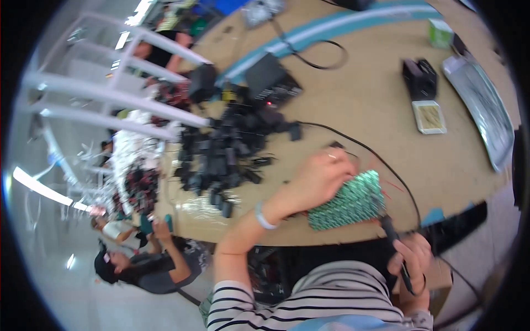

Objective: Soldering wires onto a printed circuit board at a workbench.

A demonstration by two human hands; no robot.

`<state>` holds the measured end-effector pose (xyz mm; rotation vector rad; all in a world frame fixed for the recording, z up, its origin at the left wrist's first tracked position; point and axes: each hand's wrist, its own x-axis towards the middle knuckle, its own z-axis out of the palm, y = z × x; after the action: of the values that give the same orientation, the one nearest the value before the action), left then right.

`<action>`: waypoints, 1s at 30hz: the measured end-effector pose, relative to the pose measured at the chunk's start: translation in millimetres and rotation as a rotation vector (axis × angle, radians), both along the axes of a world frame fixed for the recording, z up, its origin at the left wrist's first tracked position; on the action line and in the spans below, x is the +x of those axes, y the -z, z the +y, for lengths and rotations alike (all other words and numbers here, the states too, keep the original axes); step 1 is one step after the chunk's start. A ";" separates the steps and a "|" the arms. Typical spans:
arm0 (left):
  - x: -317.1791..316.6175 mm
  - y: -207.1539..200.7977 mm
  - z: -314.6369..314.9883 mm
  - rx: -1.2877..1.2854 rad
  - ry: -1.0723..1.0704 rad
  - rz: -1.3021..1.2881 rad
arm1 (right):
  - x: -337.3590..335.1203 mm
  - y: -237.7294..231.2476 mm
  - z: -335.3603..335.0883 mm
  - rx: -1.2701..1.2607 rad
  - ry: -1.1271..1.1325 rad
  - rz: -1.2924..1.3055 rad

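My right hand is closed round the black handle of a soldering iron. Its tip end reaches the right edge of a green circuit-board panel, which lies near the table's front edge and carries rows of small shiny parts. Over the panel's upper left corner bends my left hand, fingers drawn together. Whatever they pinch is blurred and partly hidden. A small black piece shows just beyond the fingers. Thin red wires stick out past the panel's far edge.
A heap of black parts covers the table's left side, beside a black box with a red light. A black cable crosses the tabletop. Right: a black stand, a small white dish, a silver tray. Another person sits left.
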<state>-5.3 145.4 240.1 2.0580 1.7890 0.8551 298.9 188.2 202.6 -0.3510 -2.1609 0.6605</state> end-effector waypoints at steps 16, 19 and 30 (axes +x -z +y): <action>10.2 9.3 6.4 -0.059 -0.043 0.074 | -8.4 24.0 11.0 -0.053 -0.075 0.091; 10.9 9.2 6.9 -0.059 -0.053 0.100 | -12.4 23.5 11.8 -0.066 -0.067 0.076; 10.8 11.5 11.2 0.004 -0.049 0.179 | -19.9 19.9 12.8 0.118 -0.113 0.038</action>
<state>5.5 156.6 228.6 2.1615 1.9378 0.7066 279.0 201.0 182.8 -0.1536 -2.1836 0.5943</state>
